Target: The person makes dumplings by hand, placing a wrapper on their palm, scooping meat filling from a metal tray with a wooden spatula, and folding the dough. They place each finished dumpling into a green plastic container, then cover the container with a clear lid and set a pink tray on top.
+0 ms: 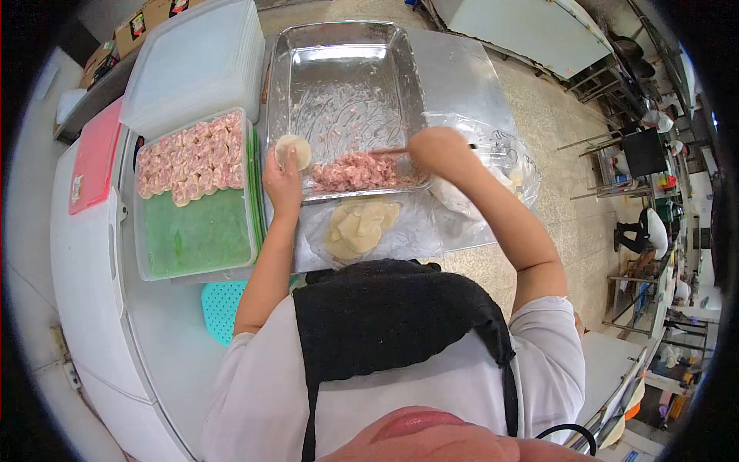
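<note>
A round dough wrapper (293,152) lies in my left hand (282,179), at the left edge of a metal tray (346,85). My right hand (443,156) is closed on a thin stick-like tool (391,151) whose end reaches over the pink minced meat (356,171) in the tray's near part. Below the tray, a pile of pale wrappers (362,225) rests on a plastic sheet. To the left, filled dumplings (192,158) stand in rows at the far end of a clear box with a green base (196,231).
Stacked clear containers (192,65) rise behind the dumpling box. Plastic bags (477,173) lie right of the tray. A red lid (96,165) is on the white freezer (81,262) at left. A turquoise perforated item (222,310) sits below. Another person (653,233) is far right.
</note>
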Available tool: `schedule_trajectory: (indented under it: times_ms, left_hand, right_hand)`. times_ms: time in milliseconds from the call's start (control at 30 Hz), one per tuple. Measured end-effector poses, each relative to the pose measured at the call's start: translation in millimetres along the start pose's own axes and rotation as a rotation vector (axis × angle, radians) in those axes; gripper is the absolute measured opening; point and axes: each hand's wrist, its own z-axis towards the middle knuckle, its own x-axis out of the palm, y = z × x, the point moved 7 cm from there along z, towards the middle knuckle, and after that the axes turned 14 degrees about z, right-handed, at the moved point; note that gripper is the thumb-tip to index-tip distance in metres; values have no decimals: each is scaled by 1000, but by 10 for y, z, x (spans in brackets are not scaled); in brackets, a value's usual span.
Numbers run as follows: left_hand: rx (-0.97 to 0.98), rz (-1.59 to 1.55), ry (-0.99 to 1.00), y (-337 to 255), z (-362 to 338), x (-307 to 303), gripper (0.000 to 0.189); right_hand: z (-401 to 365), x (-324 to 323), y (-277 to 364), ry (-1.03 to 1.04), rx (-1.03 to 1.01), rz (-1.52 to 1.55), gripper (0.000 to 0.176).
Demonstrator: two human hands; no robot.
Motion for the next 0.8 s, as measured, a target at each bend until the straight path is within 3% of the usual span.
schedule_trajectory:
  times_ms: [100,167,267,400,467,533,600,800]
  left_hand:
    - [-5,9,-34,25,13,1,35]
    - [-4,18,-54,-22,-6,-35,36]
    - [-34,-28,-13,-84,-17,-59,35]
    - [-4,9,-69,-32,-11,-21,33]
    - [7,27,-84,-67,-5,-38,32]
    - [-52,29,43,-67,16,43,30]
    - [6,116,25,3,35,109,30]
    - [44,216,-15,-60,-15,68,29]
  right_hand:
    - [-42,-6,-48,2,160,-37,13]
    - [-121,392,288,-91,32,-42,14]
    - [-145,278,333,-9,-123,46,14]
    - [-226,-197,-1,48,26,-24,13]
    - [-321,111,191,39,-33,16,13]
    - [-340,199,382,21,-94,48,13]
    - [-300,242,469,134,-143,14,13]
    - [172,-409,-287,209,13,39,15]
